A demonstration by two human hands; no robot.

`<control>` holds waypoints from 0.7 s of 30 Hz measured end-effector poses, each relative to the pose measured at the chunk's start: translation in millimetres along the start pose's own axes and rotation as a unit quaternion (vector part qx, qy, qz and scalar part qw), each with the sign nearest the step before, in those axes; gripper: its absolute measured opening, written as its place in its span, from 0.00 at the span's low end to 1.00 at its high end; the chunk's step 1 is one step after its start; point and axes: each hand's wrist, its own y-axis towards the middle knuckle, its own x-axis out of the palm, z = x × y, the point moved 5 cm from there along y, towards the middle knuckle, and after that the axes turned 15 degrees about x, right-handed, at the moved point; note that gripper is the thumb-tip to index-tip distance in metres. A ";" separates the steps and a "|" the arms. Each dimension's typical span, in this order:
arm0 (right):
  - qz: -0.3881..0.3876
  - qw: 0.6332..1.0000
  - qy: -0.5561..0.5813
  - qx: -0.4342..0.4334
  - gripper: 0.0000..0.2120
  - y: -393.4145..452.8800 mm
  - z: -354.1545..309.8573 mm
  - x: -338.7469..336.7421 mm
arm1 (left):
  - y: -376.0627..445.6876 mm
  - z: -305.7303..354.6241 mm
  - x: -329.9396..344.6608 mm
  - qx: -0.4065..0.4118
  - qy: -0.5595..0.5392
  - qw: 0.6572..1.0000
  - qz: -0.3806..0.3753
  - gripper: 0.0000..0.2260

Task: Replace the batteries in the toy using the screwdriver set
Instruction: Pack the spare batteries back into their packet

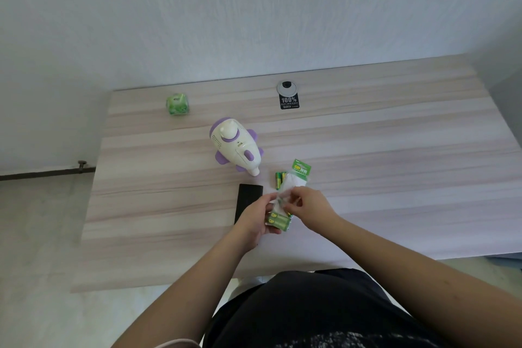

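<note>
Near the tabletop's front edge, left hand [255, 217] grips the battery pack [278, 220] while right hand [306, 207] pinches its plastic wrap [279, 197], still unwrapping; next, free the batteries without scattering them

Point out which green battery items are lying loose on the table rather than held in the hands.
The loose batteries beside the green GP card, beyond the hands. The other green battery pack is gripped by the left hand, while the right hand pinches its plastic wrap.
</note>
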 end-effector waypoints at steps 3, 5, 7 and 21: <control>0.023 0.999 0.026 0.007 0.09 -1.0 2.5 0.4 | 1.4 0.2 1.1 0.004 0.002 1.000 -0.010 0.13; 0.031 0.998 0.051 0.017 0.09 -1.0 4.7 0.8 | 0.9 0.2 2.6 0.008 0.003 1.000 -0.017 0.13; 0.025 0.998 0.054 0.023 0.08 -1.8 5.6 3.0 | 0.3 -0.5 2.7 0.013 -0.002 1.000 -0.024 0.13; -0.013 1.000 -0.001 -0.020 0.10 -3.4 -0.5 10.6 | -2.3 -1.0 -6.7 0.071 0.020 0.997 -0.032 0.11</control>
